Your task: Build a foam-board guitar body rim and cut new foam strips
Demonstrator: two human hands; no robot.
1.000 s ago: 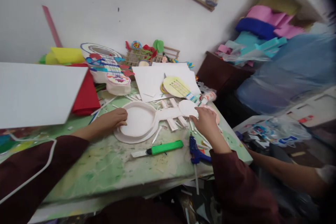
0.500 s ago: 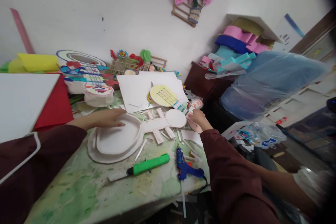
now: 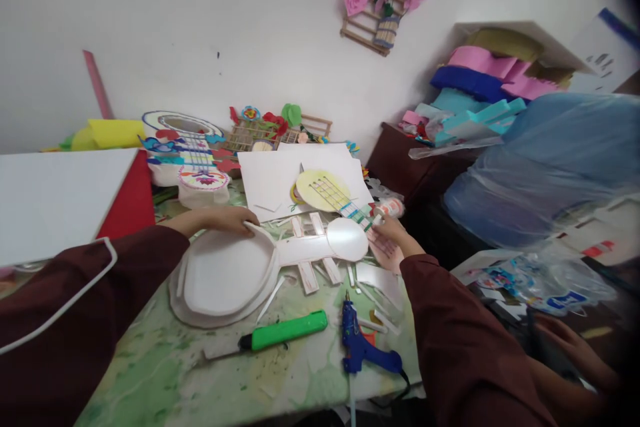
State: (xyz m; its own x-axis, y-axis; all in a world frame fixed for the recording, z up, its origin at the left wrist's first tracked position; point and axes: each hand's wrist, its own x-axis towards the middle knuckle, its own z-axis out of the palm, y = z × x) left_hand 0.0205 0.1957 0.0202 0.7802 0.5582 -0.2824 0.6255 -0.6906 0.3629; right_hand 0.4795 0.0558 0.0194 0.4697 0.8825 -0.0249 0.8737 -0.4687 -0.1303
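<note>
My left hand (image 3: 233, 219) is closed over the upper rim of a white, round foam-board instrument body (image 3: 220, 273) with a raised wall. A flat neck (image 3: 305, 250) with crosspieces runs from it to a white disc (image 3: 347, 239). My right hand (image 3: 395, 233) is closed at the neck end of a small yellow paper instrument (image 3: 325, 189) with drawn strings; its fingertips are partly hidden. Nearer me lie a green utility knife (image 3: 287, 331), blade out, and a blue glue gun (image 3: 357, 340) with a glue stick in it.
White scraps (image 3: 380, 293) litter the green-stained tablecloth (image 3: 240, 390). Behind stand white sheets (image 3: 265, 177) and a decorated paper guitar (image 3: 203, 177). A white board (image 3: 60, 200) is at left. At right are blue plastic-wrapped material (image 3: 545, 173) and another person's hand (image 3: 570, 340).
The view has shifted, moving most things rightward. My left hand's fingers have gone from lying over the white body to gripping its rim. My right hand stays by the yellow instrument's neck.
</note>
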